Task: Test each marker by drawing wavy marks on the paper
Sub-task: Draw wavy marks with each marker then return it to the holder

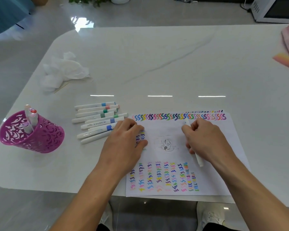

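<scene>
A white marker (199,160) is mostly hidden in the right hand (205,140), whose curled fingers grip it. Only its tip at 12 o'clock and its tail at 6 o'clock show. It is over the paper (165,129), which is edged with coloured wavy marks. The left hand (125,139) rests at the paper's 9 o'clock edge with its fingers bent, and I cannot tell if it holds anything. Loose markers (97,120) lie beyond it.
</scene>
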`<state>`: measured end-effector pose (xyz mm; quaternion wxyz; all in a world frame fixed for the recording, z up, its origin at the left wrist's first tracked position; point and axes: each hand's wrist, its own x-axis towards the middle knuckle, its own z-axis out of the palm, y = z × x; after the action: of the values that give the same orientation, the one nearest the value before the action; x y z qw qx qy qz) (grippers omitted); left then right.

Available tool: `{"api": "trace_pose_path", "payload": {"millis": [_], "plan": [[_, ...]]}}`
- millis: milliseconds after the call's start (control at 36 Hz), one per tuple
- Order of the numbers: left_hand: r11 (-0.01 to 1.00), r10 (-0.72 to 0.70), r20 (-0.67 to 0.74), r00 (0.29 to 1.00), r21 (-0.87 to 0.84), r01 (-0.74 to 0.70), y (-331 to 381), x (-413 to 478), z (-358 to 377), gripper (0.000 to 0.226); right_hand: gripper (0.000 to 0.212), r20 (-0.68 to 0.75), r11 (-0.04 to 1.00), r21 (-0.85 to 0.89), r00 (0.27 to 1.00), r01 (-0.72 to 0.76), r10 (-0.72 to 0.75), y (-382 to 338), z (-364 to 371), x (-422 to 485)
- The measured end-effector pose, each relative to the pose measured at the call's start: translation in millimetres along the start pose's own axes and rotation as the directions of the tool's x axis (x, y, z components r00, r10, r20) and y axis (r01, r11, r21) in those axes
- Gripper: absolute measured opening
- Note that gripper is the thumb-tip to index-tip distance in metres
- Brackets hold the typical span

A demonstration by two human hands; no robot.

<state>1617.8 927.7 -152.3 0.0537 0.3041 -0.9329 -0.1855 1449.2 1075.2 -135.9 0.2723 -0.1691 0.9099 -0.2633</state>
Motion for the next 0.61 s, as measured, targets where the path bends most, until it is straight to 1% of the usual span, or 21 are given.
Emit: {"api": "trace_pose_path", "payload": {"millis": [111, 194, 250, 306, 389, 444, 528, 611], "plan": [[1.000, 0.002, -0.003, 1.000, 0.005, -0.002, 1.6, 1.1, -0.5, 0.043, 0.028, -0.038, 0.996, -0.092, 0.999, -0.003, 0.000, 4.2, -3.0, 2.3], [1.000, 0.005, -0.010, 1.000, 0.005, -0.005, 3.3, 2.3, -1.5, 0.044, 0.027, -0.069, 0.989, -0.142, 0.996, 0.053, -0.063, 3.5, -2.8, 1.0], [1.000, 0.006, -0.024, 1.000, -0.002, -0.006, 4.5, 3.4, -3.2, 0.043, 0.023, -0.048, 0.984, -0.127, 0.990, 0.128, -0.135, 0.5, -1.9, -0.6], [1.000, 0.006, -0.040, 0.999, -0.016, -0.007, 6.2, 4.5, -5.1, 0.042, 0.017, 0.012, 0.971, -0.096, 0.975, 0.221, -0.221, -3.7, -0.6, -3.2], [0.998, -0.008, -0.060, 0.998, -0.066, 0.004, 9.0, 3.7, -7.4, 0.044, 0.009, 0.109, 0.936, -0.068, 0.935, 0.347, -0.338, -7.0, 2.8, -8.6], [0.994, -0.008, -0.067, 0.998, -0.111, 0.001, 11.0, 2.0, -8.4, 0.048, 0.010, 0.145, 0.913, -0.033, 0.906, 0.407, -0.399, -6.2, 5.9, -11.4], [0.990, 0.039, -0.064, 0.997, -0.136, -0.047, 15.0, 0.2, -11.1, 0.047, 0.011, 0.149, 0.882, -0.008, 0.873, 0.471, -0.464, -6.1, 9.4, -12.7], [0.984, 0.111, -0.039, 0.993, -0.137, -0.115, 17.1, -0.8, -12.8, 0.034, 0.009, 0.140, 0.859, 0.011, 0.850, 0.511, -0.508, -7.7, 11.8, -12.4]]}}
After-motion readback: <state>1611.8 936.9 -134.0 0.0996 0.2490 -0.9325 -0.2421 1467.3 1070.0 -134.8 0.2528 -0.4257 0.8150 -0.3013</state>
